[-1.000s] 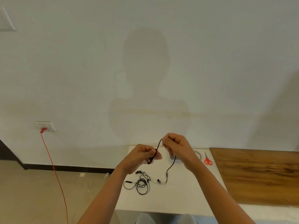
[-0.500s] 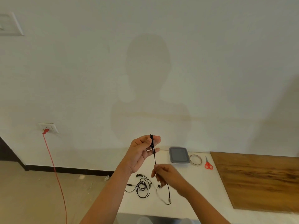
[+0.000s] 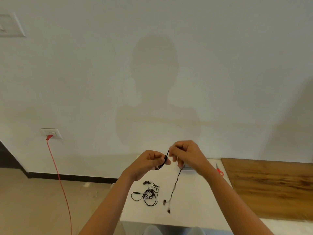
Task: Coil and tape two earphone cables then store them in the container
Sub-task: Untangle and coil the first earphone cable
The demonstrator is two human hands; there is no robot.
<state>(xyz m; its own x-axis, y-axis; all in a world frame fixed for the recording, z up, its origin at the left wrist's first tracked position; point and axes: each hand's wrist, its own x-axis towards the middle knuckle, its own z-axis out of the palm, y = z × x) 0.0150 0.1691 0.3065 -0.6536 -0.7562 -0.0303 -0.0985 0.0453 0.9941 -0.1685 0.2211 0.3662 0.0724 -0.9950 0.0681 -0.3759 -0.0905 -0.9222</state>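
My left hand [image 3: 149, 162] is closed around a small black coil of an earphone cable [image 3: 174, 185], held above the white table [image 3: 193, 209]. My right hand [image 3: 187, 154] pinches the same cable just right of the coil. The rest of the cable hangs down from my right hand, and its two earbuds rest on the table. A second black earphone cable [image 3: 149, 195] lies in a loose tangle on the table below my left hand. The grey container [image 3: 188, 167] is mostly hidden behind my right hand.
Red-handled scissors [image 3: 219, 170] lie at the table's back right. A wooden board [image 3: 271, 189] adjoins the table on the right. A red cord [image 3: 58, 177] hangs from a wall socket [image 3: 50, 133] to the floor at left.
My right hand has risen from low over the table to level with my left hand, bringing the cable up to the coil. My left hand has lowered slightly and closed.
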